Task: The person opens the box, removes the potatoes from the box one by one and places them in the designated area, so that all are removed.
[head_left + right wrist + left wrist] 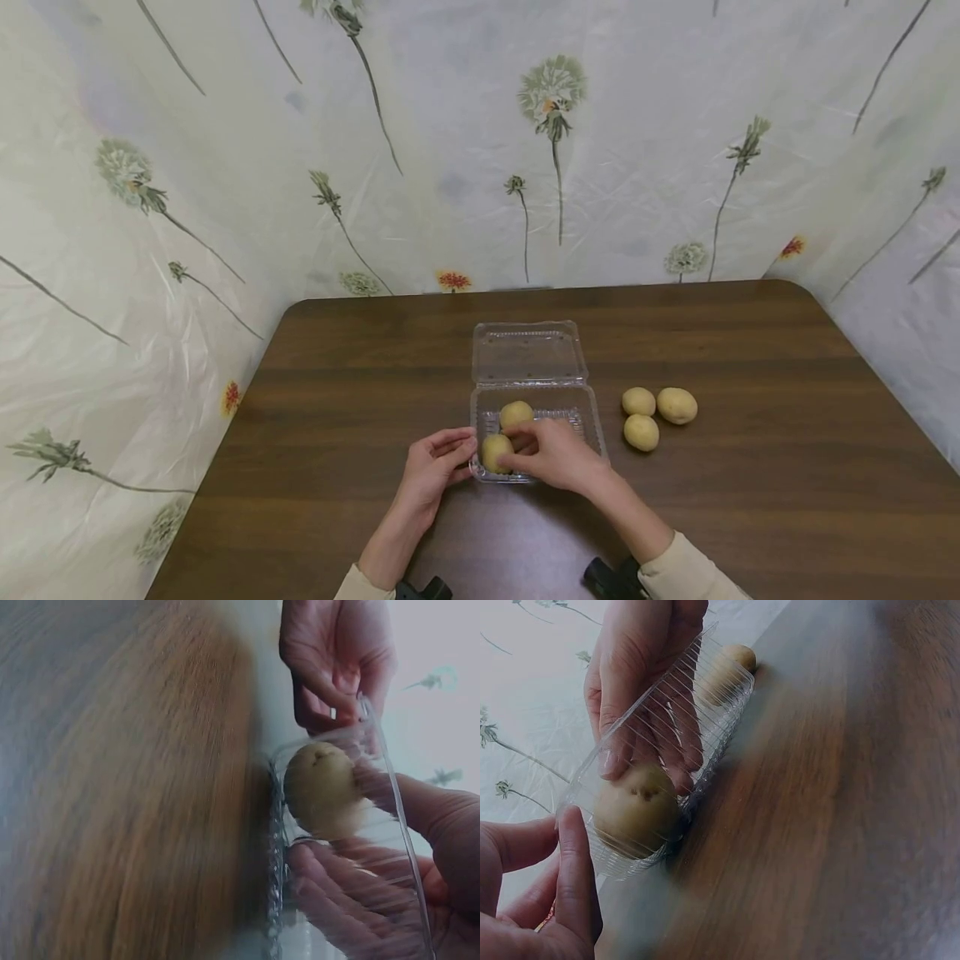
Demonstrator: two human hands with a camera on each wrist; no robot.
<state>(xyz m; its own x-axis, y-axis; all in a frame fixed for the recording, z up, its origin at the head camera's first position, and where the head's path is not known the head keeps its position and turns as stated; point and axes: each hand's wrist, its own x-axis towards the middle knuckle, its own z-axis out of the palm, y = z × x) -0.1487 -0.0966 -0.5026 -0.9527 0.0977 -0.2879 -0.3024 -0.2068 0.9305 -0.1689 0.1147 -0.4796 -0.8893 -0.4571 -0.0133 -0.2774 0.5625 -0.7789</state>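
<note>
A clear plastic clamshell container (pixel 592 417) sits on the table, its lid (pixel 528 354) folded back away from me. My left hand (pixel 437 471) pinches its left wall near the front corner, with thumb and index finger at the rim (pixel 564 796). Inside, one potato (pixel 517 413) lies toward the back left and another potato (pixel 495 453) at the front left. Reaching in from the right, my right hand (pixel 558 454) has its thumb and fingers about the front potato. Through the ribbed wall, the left wrist view shows thumb and fingertips against this potato (pixel 636 814).
To the container's right, three loose potatoes (pixel 641 433) lie close together on the brown wooden table (pixel 750 500). A floral sheet (pixel 450 167) hangs behind the table and along its sides.
</note>
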